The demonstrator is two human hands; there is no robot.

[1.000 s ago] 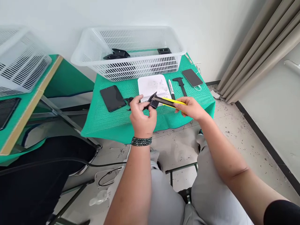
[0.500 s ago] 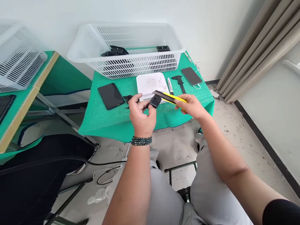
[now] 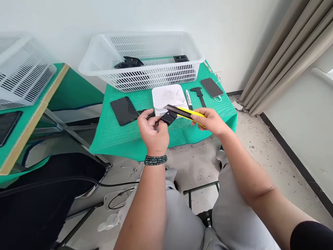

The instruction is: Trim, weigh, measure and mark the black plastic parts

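Note:
Between the fingertips and thumb of my left hand (image 3: 154,132) is a small black plastic part (image 3: 169,118), held over the front of the table. My right hand (image 3: 209,121) grips a yellow utility knife (image 3: 186,113) with its blade extended to the left. The blade lies across the top of the black part; whether it touches cannot be made out. Behind them sits a white kitchen scale (image 3: 169,94) with dark specks on its top. A dark object partly hidden by my left fingers lies on the cloth.
On the green-covered table (image 3: 114,135) lie a black tablet (image 3: 124,110), a marker (image 3: 188,99), a caliper (image 3: 199,95) and a phone (image 3: 212,87). A white basket (image 3: 156,78) with black parts stands behind. Dark shavings litter the floor (image 3: 260,149). Another table (image 3: 39,100) is at left.
My left hand has turned the black part a little and shifted slightly left. The knife has moved left with my right hand, its blade now further across the part. The view has tilted slightly.

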